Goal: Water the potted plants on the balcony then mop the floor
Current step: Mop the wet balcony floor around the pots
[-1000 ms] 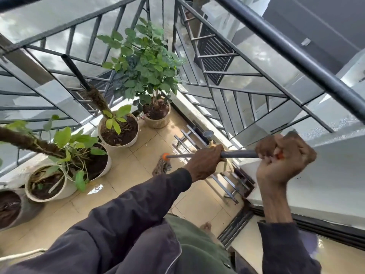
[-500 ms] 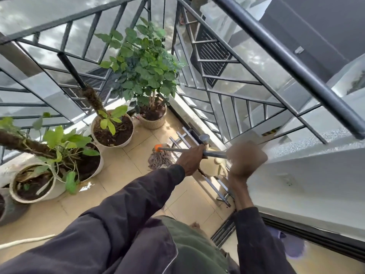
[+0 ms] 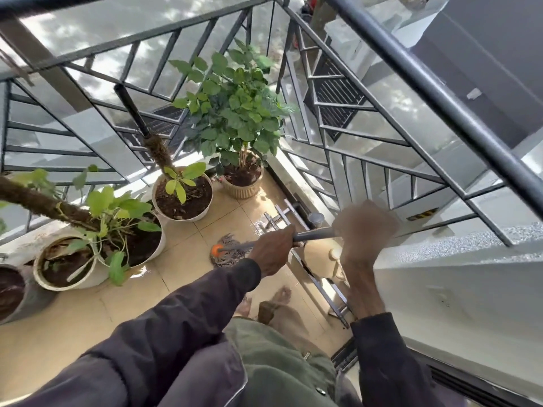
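Smooth grey metal mop handle (image 3: 313,234), stringy cloth mop head (image 3: 227,254), glossy wet beige floor tiles (image 3: 188,248), matt dark metal railing (image 3: 411,69), ribbed cream plastic pot (image 3: 242,189), rough pebbled white wall (image 3: 470,245)

Beige tile floor (image 3: 73,327), grey metal railing (image 3: 440,102) on 2 sides, white wall (image 3: 470,289) rt, daylight

The right hand (image 3: 365,230) is a motion blur (its fingers cannot be told apart), and it hides the upper end of the mop handle (image 3: 314,235). The leftmost pot (image 3: 29,301) is cut off by the left edge.
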Demonstrator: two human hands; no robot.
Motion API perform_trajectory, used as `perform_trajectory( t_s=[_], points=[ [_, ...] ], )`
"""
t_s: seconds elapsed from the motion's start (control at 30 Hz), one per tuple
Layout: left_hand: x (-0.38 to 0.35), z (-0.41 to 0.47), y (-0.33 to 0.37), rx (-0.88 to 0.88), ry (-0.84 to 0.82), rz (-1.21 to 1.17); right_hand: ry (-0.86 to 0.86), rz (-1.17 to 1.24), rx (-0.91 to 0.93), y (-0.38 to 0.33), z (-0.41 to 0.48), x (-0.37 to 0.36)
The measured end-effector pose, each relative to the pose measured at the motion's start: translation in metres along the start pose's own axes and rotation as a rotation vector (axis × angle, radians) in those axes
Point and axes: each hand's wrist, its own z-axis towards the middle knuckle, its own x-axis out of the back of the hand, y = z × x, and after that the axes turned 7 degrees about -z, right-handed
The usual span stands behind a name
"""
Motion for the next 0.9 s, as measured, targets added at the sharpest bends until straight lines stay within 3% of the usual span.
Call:
perform_trajectory(
  t_s=[0.27,0.47,0.63,0.9],
  points=[
    [0.02,0.086,0.034,-0.044,0.092,-0.05,-0.058,0.017,0.179,-0.015,0.077,0.012],
    [0.016,0.155,0.03,0.058,-0.018,-0.093,0.002,-0.15,0.118,0.024,0.12,0.009],
    [0.007,0.191,0.045,0.123,0.045,-0.094,0.043,-0.002,0.057,0.036,0.17,0.017],
    [0.006,0.206,0.039,0.272,0.02,-0.033,-0.037,0.085,-0.039,0.049,0.212,0.014]
  ],
)
